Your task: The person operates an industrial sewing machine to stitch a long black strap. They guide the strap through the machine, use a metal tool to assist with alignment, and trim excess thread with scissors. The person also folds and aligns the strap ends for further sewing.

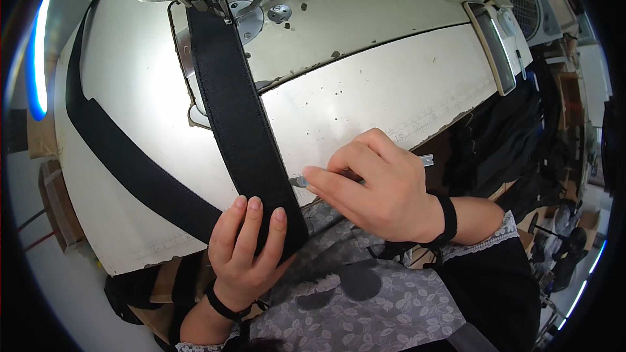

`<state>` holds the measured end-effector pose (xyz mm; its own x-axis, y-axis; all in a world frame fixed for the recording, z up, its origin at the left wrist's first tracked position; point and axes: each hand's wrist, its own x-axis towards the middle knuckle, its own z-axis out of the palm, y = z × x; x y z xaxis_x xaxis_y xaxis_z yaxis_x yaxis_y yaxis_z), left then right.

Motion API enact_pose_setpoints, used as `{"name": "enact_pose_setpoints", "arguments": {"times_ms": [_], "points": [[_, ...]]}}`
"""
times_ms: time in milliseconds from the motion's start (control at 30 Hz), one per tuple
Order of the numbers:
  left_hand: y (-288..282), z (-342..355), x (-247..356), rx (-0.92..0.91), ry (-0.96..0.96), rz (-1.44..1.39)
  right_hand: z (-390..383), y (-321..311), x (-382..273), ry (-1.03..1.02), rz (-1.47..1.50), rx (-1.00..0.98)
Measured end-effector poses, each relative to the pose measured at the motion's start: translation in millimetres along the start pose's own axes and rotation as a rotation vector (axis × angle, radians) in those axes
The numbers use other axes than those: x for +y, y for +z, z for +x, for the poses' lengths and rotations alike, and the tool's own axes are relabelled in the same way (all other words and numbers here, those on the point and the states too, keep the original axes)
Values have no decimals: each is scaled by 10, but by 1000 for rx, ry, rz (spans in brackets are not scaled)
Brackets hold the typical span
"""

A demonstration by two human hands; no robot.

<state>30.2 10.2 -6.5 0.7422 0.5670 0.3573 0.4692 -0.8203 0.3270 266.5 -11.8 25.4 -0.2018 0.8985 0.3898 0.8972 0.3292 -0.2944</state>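
Here left hand (244,264) lies on black strap (238,104), thumb hidden, grip we cannot tell; right hand (386,190) clutches mostly covered metal tool (427,160).

Blk strap (238,101) flat, edges stitched; metal tool (298,182) adj.

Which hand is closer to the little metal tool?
Right: the right hand holds the metal tool; the left hand is apart from it, lower left, on the black strap.
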Motion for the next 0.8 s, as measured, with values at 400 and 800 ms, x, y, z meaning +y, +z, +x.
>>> {"name": "enact_pose_setpoints", "arguments": {"times_ms": [400,800], "points": [[1,8,1,-7,0,-5,-9,55,-11,12,-2,62],[12,-2,5,1,-3,-5,24,63,12,23,-2,67]]}}
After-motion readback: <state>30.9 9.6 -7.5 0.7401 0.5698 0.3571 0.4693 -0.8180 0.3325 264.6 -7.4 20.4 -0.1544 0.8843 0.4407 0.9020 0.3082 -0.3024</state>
